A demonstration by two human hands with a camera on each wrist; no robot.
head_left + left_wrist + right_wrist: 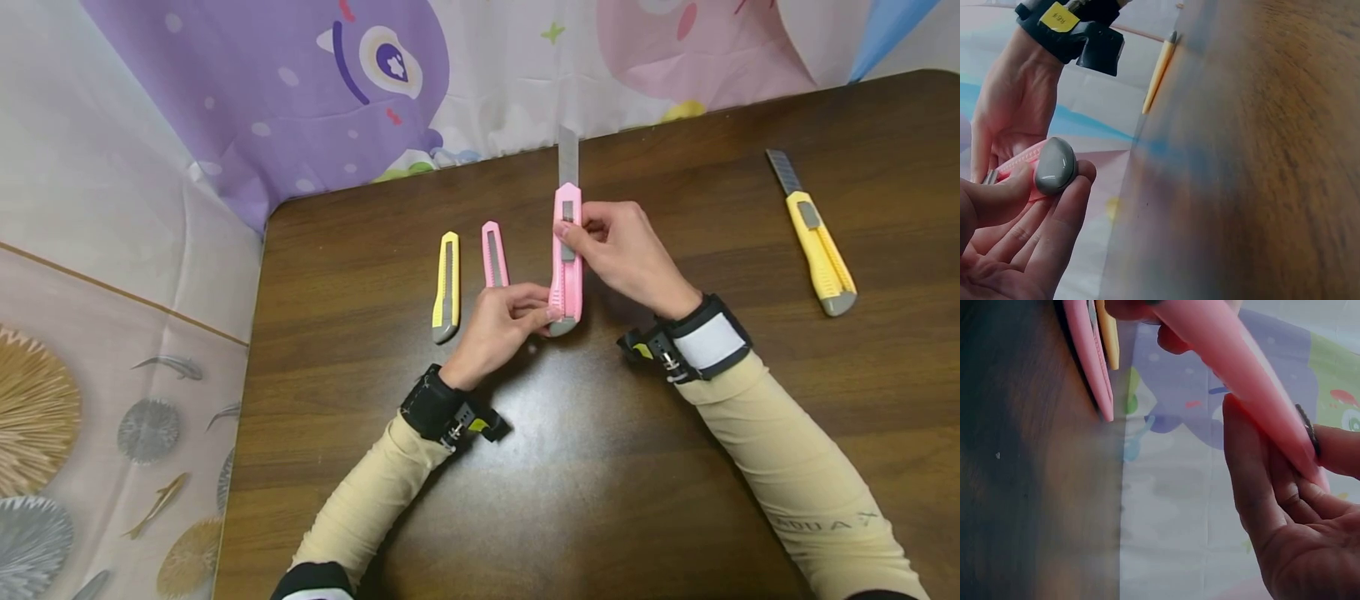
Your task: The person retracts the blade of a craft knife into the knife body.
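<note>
A large pink utility knife (567, 287) is held up over the table between both hands, its blade (568, 160) sticking out toward the curtain. With thumb and fingers, the left hand (498, 327) pinches the knife's lower end, by the grey end cap (1055, 165). The right hand (626, 250) grips the upper body, and its thumb lies at the grey slider (567, 242). In the right wrist view, fingers curl against the back of the pink body (1241, 369). A smaller pink utility knife (494, 254) lies behind the left hand, partly hidden by it.
A small yellow utility knife (447, 287), no blade showing, lies left of the small pink one. Far right lies a large yellow utility knife (821, 250) with its blade out. The brown wooden table (555, 492) meets a printed curtain (510, 75) at its far edge.
</note>
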